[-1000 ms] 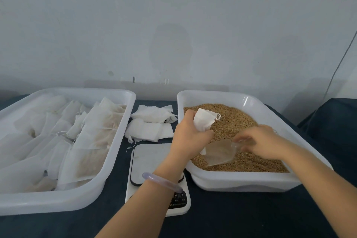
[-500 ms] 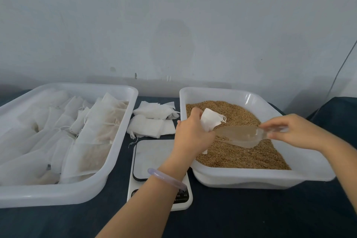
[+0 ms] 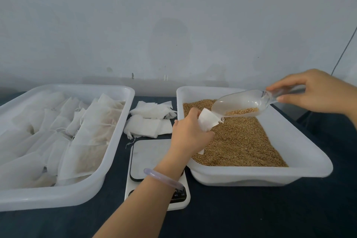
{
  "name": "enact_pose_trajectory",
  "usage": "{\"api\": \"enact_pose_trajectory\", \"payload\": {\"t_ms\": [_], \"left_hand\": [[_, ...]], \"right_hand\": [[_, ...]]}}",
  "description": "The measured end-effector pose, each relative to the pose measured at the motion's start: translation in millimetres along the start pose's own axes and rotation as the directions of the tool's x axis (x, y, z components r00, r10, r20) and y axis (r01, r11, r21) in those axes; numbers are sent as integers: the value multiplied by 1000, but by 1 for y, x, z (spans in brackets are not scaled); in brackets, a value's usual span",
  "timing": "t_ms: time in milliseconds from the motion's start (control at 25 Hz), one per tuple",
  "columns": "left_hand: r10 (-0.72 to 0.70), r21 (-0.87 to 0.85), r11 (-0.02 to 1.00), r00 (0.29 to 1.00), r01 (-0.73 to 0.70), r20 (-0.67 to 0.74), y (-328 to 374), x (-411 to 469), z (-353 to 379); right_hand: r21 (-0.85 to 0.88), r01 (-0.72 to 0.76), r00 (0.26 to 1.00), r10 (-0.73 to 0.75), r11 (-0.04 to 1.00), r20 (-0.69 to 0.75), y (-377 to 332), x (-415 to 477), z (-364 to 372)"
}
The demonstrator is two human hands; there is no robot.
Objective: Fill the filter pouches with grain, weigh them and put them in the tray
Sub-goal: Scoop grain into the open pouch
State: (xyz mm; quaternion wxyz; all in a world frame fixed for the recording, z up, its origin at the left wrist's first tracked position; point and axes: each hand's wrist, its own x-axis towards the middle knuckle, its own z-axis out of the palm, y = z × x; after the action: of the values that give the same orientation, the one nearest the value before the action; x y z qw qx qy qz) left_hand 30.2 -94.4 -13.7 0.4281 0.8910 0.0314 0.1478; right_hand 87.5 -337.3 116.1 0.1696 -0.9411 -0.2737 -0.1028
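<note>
Two white trays (image 3: 67,199), dark tabletop (image 3: 251,214), pale wall (image 3: 173,15)

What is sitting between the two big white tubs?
In the head view, a pile of empty pouches lies at the back and the scale sits in front.

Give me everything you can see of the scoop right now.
The scoop is clear, slightly frosted plastic: a rounded bowl with a short handle. The right hand pinches the handle, holding it in the air over the grain tray, mouth tilted down towards the white pouch in the left hand. A little grain lies along the bowl's lower side. Whether its lip touches the pouch is unclear.
</note>
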Motion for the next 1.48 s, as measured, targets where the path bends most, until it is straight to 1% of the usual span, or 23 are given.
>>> {"api": "enact_pose_trajectory", "payload": {"t_ms": [120,160,360,560,760,880,1040,1320,1400,1480], "left_hand": [[6,-5,1000,1000,-6,5,-1,0,0],[8,-7,1000,1000,-8,7,-1,0,0],[12,18,1000,1000,-13,8,0,1,1],[17,14,1000,1000,-17,3,-1,1,2],[6,-7,1000,1000,-6,-2,-2,2,2],[7,-13,1000,1000,-7,0,-3,2,2],[4,-3,1000,1000,-4,5,-2,2,2],[6,18,1000,1000,-6,6,0,-1,0],[6,11,1000,1000,-6,3,0,-2,0],[7,-6,1000,1000,-7,-1,1,-2,-1]], "right_hand": [[-163,51,998,-57,985,-27,-6,2,-2],[-192,61,997,-69,980,-33,-7,2,-3],[-255,54,996,-70,966,-54,-10,4,-4],[-217,62,996,-76,974,-56,-9,3,-3],[-106,32,999,-36,994,-28,-3,1,2],[-55,23,999,-25,998,-47,-1,-1,3],[-165,73,992,-89,984,-88,-4,-1,5],[-292,88,983,-131,952,-132,-15,3,5],[-290,84,984,-125,953,-126,-13,3,6],[-210,52,991,-77,976,-114,-6,2,6]]}}
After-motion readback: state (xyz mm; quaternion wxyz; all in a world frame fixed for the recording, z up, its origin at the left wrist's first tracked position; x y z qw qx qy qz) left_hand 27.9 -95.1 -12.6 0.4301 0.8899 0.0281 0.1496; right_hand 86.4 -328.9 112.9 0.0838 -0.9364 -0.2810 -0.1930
